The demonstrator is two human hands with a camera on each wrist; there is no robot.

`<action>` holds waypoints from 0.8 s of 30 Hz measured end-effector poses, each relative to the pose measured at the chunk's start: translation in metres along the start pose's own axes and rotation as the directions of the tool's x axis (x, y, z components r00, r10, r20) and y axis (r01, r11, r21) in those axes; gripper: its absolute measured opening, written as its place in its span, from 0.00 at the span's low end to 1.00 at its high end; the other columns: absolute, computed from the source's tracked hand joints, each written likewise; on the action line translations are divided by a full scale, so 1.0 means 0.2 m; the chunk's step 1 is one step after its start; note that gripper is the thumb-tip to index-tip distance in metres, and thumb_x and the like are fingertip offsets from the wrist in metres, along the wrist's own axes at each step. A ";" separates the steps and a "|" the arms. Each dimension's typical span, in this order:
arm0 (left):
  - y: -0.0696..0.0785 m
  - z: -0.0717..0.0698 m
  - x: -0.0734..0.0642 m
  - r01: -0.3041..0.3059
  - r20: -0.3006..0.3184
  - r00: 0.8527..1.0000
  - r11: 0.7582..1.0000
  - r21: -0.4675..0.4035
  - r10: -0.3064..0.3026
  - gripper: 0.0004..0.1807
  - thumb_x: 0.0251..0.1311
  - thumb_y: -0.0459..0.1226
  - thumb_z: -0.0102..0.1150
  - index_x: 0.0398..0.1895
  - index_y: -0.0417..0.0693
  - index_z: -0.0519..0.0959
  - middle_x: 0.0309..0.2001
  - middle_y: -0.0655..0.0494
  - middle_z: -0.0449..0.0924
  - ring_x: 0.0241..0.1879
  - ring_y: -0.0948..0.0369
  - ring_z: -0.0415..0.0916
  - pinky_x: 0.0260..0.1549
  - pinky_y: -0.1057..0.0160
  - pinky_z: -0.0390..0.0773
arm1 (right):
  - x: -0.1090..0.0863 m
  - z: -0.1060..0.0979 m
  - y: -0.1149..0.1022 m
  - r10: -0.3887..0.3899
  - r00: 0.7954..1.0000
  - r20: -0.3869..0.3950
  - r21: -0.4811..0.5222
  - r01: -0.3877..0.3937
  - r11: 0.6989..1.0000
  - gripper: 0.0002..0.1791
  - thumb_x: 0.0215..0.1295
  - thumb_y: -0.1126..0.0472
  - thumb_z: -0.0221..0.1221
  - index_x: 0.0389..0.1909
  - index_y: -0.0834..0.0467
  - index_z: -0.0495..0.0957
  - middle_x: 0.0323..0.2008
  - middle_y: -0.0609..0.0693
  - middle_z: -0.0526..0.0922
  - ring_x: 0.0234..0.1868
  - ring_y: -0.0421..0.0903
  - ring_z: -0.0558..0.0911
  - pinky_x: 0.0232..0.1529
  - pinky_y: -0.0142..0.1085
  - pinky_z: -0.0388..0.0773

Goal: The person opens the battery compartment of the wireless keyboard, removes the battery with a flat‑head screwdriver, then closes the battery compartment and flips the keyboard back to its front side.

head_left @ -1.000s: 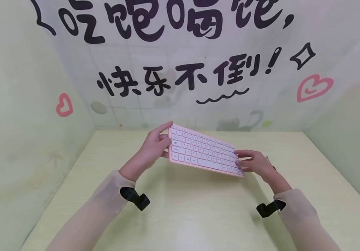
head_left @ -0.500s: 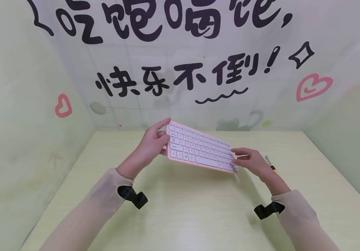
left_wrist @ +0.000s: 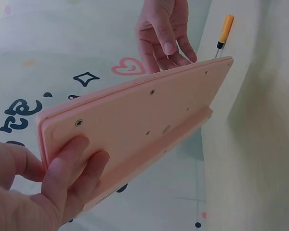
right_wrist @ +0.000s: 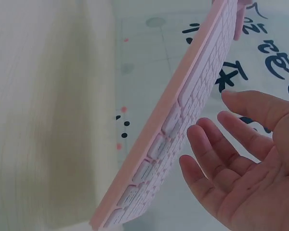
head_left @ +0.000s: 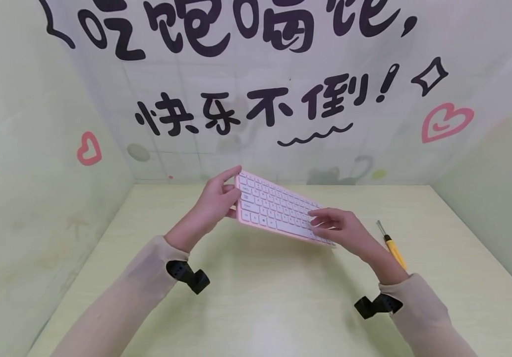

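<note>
A pink keyboard [head_left: 278,206] with white keys is held up at a slant, its left end higher than its right. My left hand [head_left: 213,201] grips its left end; in the left wrist view the fingers [left_wrist: 74,163] press on the pink underside [left_wrist: 135,115], where small screws show. My right hand [head_left: 342,230] is in front of the keys near the right end. In the right wrist view this right hand [right_wrist: 245,163] has relaxed, slightly bent fingers, and a gap shows between them and the keys [right_wrist: 156,147].
A screwdriver [head_left: 396,250] with a yellow handle lies on the pale wooden table [head_left: 256,307], right of my right hand. A printed sheet [head_left: 238,148] with black writing and hearts hangs behind, and pale walls stand on both sides.
My right hand has let go of the keyboard's right end and moved left in front of the keys, uncovering the screwdriver. The keyboard has shifted slightly left and up in my left hand.
</note>
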State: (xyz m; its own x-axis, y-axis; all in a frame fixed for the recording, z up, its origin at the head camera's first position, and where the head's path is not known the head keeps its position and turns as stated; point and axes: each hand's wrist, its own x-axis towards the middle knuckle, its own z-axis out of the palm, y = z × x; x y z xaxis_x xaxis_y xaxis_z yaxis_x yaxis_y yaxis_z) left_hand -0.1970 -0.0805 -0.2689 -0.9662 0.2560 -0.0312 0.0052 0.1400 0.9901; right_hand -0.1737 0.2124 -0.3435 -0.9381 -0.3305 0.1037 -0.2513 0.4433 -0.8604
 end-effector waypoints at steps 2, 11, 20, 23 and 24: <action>0.00 0.00 0.00 0.004 -0.006 1.000 1.000 -0.002 -0.004 0.33 0.62 0.27 0.40 0.71 0.51 0.51 0.48 0.45 0.76 0.32 0.54 0.78 0.23 0.61 0.79 | 0.00 0.02 -0.03 -0.046 0.999 0.001 0.020 0.046 0.999 0.22 0.58 0.64 0.62 0.53 0.66 0.74 0.41 0.57 0.79 0.41 0.49 0.78 0.41 0.32 0.75; 0.01 0.00 0.03 0.029 -0.037 0.999 0.999 -0.024 -0.029 0.33 0.61 0.26 0.39 0.70 0.51 0.51 0.45 0.44 0.77 0.28 0.55 0.76 0.23 0.62 0.79 | 0.00 0.12 -0.08 -0.202 0.978 -0.051 -0.037 0.200 0.979 0.18 0.55 0.66 0.63 0.48 0.62 0.78 0.44 0.54 0.77 0.42 0.48 0.77 0.39 0.38 0.77; 0.04 0.00 0.04 0.044 -0.031 0.998 0.998 -0.052 -0.046 0.33 0.61 0.26 0.39 0.71 0.50 0.50 0.48 0.43 0.76 0.31 0.54 0.78 0.27 0.61 0.79 | 0.03 0.18 -0.11 -0.165 0.980 -0.107 -0.006 0.166 0.986 0.16 0.53 0.64 0.65 0.44 0.62 0.80 0.42 0.55 0.77 0.41 0.51 0.76 0.39 0.38 0.76; 0.05 0.01 0.04 0.046 -0.034 0.998 0.997 -0.057 -0.048 0.34 0.60 0.25 0.39 0.71 0.49 0.50 0.48 0.42 0.75 0.31 0.54 0.78 0.27 0.61 0.80 | 0.04 0.19 -0.11 -0.169 0.978 -0.124 -0.013 0.169 0.986 0.15 0.52 0.65 0.66 0.42 0.61 0.80 0.41 0.54 0.77 0.40 0.50 0.76 0.37 0.38 0.75; 0.06 0.01 0.05 0.046 -0.035 0.998 0.997 -0.059 -0.048 0.34 0.60 0.25 0.39 0.71 0.49 0.50 0.48 0.42 0.75 0.31 0.54 0.78 0.27 0.61 0.80 | 0.04 0.19 -0.11 -0.173 0.976 -0.130 -0.020 0.172 0.985 0.15 0.51 0.65 0.67 0.41 0.61 0.80 0.40 0.54 0.77 0.39 0.49 0.75 0.37 0.38 0.75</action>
State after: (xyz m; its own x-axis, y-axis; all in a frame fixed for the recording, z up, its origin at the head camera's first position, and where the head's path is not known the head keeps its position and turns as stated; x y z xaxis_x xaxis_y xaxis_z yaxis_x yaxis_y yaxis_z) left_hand -0.2052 -0.0749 -0.2579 -0.9738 0.2149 -0.0742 -0.0549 0.0946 0.9940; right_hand -0.1665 0.1679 -0.3437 -0.9034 -0.2913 0.3147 -0.4135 0.3968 -0.8195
